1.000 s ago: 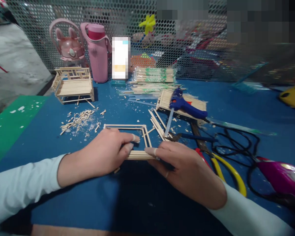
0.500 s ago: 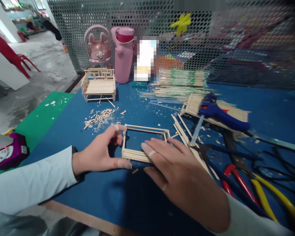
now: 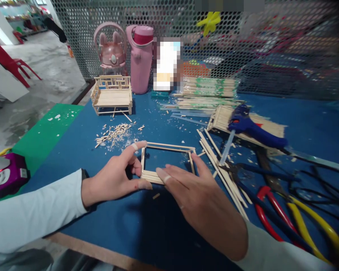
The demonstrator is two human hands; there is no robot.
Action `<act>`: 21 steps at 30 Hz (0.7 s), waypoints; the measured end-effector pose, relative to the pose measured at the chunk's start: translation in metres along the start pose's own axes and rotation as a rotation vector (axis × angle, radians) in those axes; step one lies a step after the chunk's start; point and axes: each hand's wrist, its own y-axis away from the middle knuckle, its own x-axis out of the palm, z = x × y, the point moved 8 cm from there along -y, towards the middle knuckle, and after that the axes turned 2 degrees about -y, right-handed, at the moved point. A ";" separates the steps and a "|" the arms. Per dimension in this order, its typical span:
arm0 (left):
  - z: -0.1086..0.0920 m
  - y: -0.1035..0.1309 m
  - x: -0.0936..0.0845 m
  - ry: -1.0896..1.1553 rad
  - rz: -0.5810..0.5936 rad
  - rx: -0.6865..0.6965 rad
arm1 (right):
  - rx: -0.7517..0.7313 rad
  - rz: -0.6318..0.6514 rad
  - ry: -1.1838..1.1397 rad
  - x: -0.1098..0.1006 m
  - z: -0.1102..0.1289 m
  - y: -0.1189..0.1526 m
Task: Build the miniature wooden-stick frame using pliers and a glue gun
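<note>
A small rectangular frame of thin wooden sticks [image 3: 169, 146] lies on the blue tabletop, several sticks laid side by side along its near edge. My left hand [image 3: 117, 175] grips its left end, index finger on the far corner and thumb at the near one. Across the near right part reaches my right hand [image 3: 197, 199], its fingertips on the near sticks and one finger against the right side. This hand hides the near right corner. Beyond them stands a miniature stick bench [image 3: 113, 98] with a railed back, near a heap of short stick offcuts [image 3: 115, 133].
At right lie loose sticks [image 3: 214, 165], a blue glue gun [image 3: 257, 131] on a stick panel, red-handled pliers [image 3: 267, 210] and yellow-handled pliers [image 3: 307, 222]. Bundled sticks [image 3: 209, 88], a pink bottle [image 3: 141, 60] and a mesh screen [image 3: 169, 19] stand behind. A purple box [image 3: 9, 175] sits left.
My right hand has shifted slightly left along the near edge, and one finger now rests at the frame's right side. My left hand keeps its hold. The view has moved slightly.
</note>
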 end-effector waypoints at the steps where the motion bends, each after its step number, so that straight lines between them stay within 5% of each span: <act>1: 0.000 0.000 0.000 0.001 -0.004 0.001 | -0.001 0.002 -0.011 0.000 0.000 0.000; 9: 0.000 0.001 0.000 -0.021 -0.006 -0.002 | 0.012 -0.004 -0.047 0.001 -0.001 -0.002; 13: -0.003 0.003 -0.008 -0.210 -0.067 -0.011 | 0.038 -0.053 0.018 -0.012 -0.004 0.002; 18: -0.010 0.010 -0.007 -0.578 -0.022 -0.030 | 0.295 -0.267 0.055 -0.047 -0.033 0.038; 21: -0.013 0.018 -0.004 -0.666 -0.012 -0.016 | 0.471 -0.303 -0.002 -0.048 -0.050 0.064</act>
